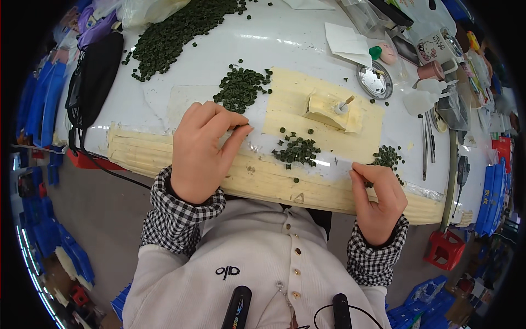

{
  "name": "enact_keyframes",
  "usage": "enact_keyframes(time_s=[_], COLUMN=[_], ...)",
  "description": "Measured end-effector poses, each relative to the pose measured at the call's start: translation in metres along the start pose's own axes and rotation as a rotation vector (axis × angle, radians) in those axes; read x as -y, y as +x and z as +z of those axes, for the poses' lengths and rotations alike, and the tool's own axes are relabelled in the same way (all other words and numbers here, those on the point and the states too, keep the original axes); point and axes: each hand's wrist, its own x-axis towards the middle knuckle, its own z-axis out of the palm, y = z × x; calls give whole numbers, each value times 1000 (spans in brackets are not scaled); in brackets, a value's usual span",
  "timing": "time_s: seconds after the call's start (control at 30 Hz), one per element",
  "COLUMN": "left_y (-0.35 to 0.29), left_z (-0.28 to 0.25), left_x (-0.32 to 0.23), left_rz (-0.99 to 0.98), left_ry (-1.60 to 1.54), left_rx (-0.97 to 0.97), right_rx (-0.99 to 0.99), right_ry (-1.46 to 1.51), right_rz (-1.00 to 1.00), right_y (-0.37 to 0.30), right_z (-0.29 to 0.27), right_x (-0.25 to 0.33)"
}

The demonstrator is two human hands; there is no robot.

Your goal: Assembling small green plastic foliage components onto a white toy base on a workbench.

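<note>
My left hand [200, 151] is over the table's near side, just below a small heap of dark green spool-shaped pieces [241, 89]. Its thumb and forefinger pinch together; what they hold, if anything, is too small to make out. My right hand [379, 200] is at the front edge, thumb and forefinger closed at the tips, beside a scattered group of green pieces [387, 158]. Whatever lies in that pinch is hidden. Between the hands sits another little heap of green pieces [296, 150]. Behind it, a cream block [324, 114] with a white nozzle [341, 108] rests on yellowish tape [286, 88].
A large pile of green pieces [170, 41] spreads at the back left, near a black bag [101, 79]. Back right are a round metal dish [375, 81], white paper [347, 43] and a white squeeze bottle [422, 98]. Tweezers [424, 148] lie right. Yellow tape covers the front edge [263, 178].
</note>
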Motion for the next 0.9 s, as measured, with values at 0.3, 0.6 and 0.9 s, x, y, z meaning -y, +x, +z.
enact_keyframes(time_s=[0.3,0.6,0.9], left_y=[0,0,-3], left_z=[9,7,19], left_x=[2,-15,-36], left_rz=[24,-173,-480], left_ry=[88,-437,-1315], left_rx=[44,-37,333], right_rx=[20,195,242], right_ry=[284,1149,1486], right_rz=[166,501,620], right_y=[-5,-6,-5], right_z=[7,12,19], right_x=[9,0,-5])
